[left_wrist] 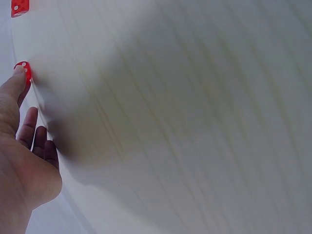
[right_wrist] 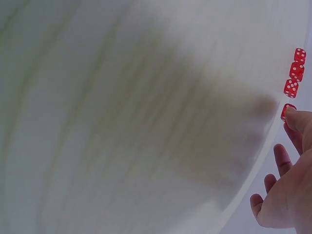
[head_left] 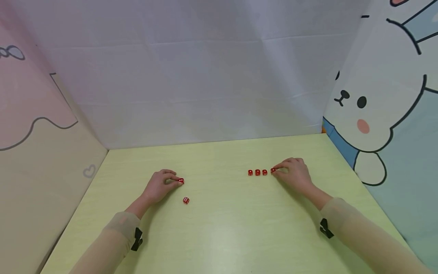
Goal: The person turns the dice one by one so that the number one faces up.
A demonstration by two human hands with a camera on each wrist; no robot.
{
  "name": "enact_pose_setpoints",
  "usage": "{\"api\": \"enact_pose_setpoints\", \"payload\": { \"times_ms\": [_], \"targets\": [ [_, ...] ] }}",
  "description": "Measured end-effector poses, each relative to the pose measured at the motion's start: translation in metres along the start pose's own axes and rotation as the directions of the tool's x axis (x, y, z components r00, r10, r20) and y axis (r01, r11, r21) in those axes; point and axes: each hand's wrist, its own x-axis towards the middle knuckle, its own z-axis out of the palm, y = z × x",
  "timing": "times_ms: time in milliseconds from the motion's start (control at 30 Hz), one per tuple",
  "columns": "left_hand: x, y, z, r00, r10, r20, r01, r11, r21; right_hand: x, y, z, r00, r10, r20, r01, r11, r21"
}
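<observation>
My left hand (head_left: 161, 186) pinches a red die (head_left: 181, 181) between thumb and fingertips at the left of the table; the left wrist view shows the thumb over this die (left_wrist: 25, 71). A second, loose red die (head_left: 186, 200) lies nearer to me. On the right side, my right hand (head_left: 295, 174) pinches another red die (head_left: 273, 171) at the right end of a short row. That row holds three more red dice (head_left: 257, 172), close together. In the right wrist view a small gap separates the pinched die (right_wrist: 287, 112) from the row (right_wrist: 296, 71).
The pale wood-grain table (head_left: 219, 224) runs back to a white cloth wall (head_left: 205, 83). A pink and cream printed panel (head_left: 41, 171) borders the left side, and a panel with a cartoon rabbit (head_left: 376, 114) borders the right.
</observation>
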Motion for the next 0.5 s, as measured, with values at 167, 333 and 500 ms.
{"api": "enact_pose_setpoints", "payload": {
  "times_ms": [167, 333, 500],
  "targets": [
    [-0.0004, 0.0000, 0.0002, 1.000, -0.002, 0.003, 0.002, 1.000, -0.001, 0.0010, -0.0018, 0.0021, 1.000, 0.007, 0.012, -0.007, 1.000, 0.007],
    [-0.0014, 0.0012, -0.0003, 1.000, -0.006, 0.005, 0.006, 1.000, 0.001, 0.0018, -0.0021, 0.0040, 1.000, 0.002, 0.011, -0.002, 1.000, 0.008],
    [-0.0019, 0.0030, -0.0005, 1.000, -0.003, 0.002, 0.003, 1.000, 0.002, 0.0019, -0.0012, 0.0060, 1.000, 0.000, 0.013, 0.000, 1.000, 0.007]
  ]
}}
